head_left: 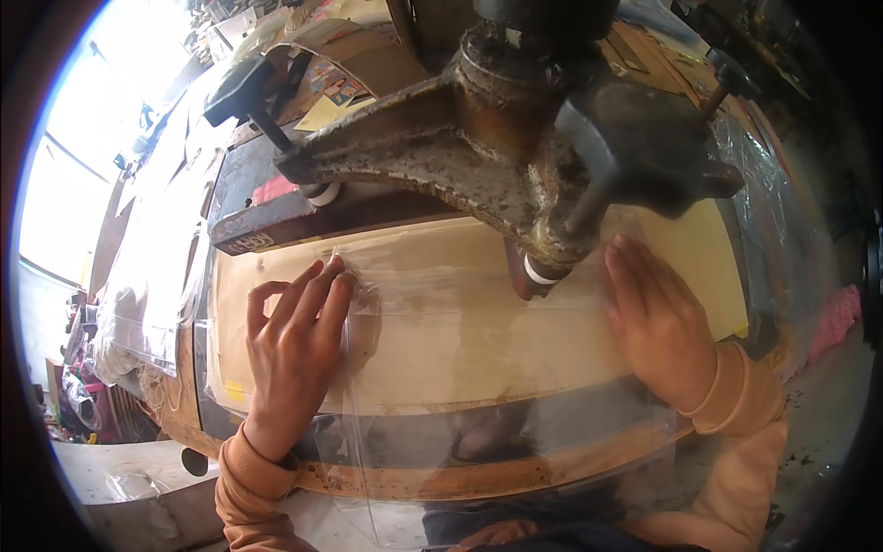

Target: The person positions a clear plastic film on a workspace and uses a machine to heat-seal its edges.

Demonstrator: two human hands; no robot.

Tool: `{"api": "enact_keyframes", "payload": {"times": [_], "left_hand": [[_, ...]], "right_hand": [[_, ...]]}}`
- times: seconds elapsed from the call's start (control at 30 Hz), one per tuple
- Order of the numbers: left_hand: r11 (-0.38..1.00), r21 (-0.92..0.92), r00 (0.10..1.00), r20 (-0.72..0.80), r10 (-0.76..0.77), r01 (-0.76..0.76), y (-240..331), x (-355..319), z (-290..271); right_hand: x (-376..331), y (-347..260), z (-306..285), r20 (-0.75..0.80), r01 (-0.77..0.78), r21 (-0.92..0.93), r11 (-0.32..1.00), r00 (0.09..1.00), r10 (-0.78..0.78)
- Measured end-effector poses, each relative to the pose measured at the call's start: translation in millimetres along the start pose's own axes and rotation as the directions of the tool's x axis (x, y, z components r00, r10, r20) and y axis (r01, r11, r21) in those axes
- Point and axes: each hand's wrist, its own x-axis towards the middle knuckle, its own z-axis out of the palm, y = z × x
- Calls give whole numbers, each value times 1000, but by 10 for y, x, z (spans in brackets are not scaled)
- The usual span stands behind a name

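From my far-off seat, clock positions run from the middle of the head view. The tabletop (184,414) spreads beneath everything, its wooden edge curving from 8 to 5 o'clock. On it lies a wide tan board (708,267), reaching across the middle from 9 to 3. A heavy, worn metal arm (414,147) spans 12 o'clock above the board.

The clear plastic sheet (441,368) lies over the board around 6 o'clock, its near part reaching past the tabletop's edge. I judge it light, thin and bendy, slick against the board and quick to crease or scratch; I'd take it by its left and right edges and keep fingers off the middle.

A dark bar (368,216) runs along the board's far side at 10 o'clock, and a black knob (635,138) sits at 2.

Between 8 and 9, my left hand (308,322) has curled fingers with tips at the sheet's far left corner; I cannot tell whether that grip pinches the plastic. At 3, my right hand (658,317) lies flat by the sheet's right side, fingers straight and together, its grip closed on nothing.

Smallest are a white ring (541,270) just toward 3 and a yellow tape piece (235,391) at 8.
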Motion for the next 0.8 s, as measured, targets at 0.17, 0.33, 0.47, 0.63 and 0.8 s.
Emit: {"api": "enact_keyframes", "payload": {"times": [0.17, 0.33, 0.47, 0.63, 0.8], "left_hand": [[1000, -27, 1000, 0, -16, 16, -61, -36, 2], [999, -25, 1000, 6, -26, 26, -50, -17, -5], [1000, -10, 1000, -4, -26, 26, -52, -12, 14], [1000, -9, 1000, -7, -29, 28, -56, 0, 6], [999, -13, 999, -3, -33, 33, -58, -4, 9]], "right_hand": [[8, -9, 7, -29, 7, 34, 999, 1000, -6], [5, -8, 7, -31, -13, 66, 998, 999, 15], [23, -13, -8, -57, 4, 37, 999, 998, -2], [7, -17, 7, -48, -15, 53, 998, 999, 17], [12, -18, 22, -62, -11, 55, 998, 998, 14]]}}
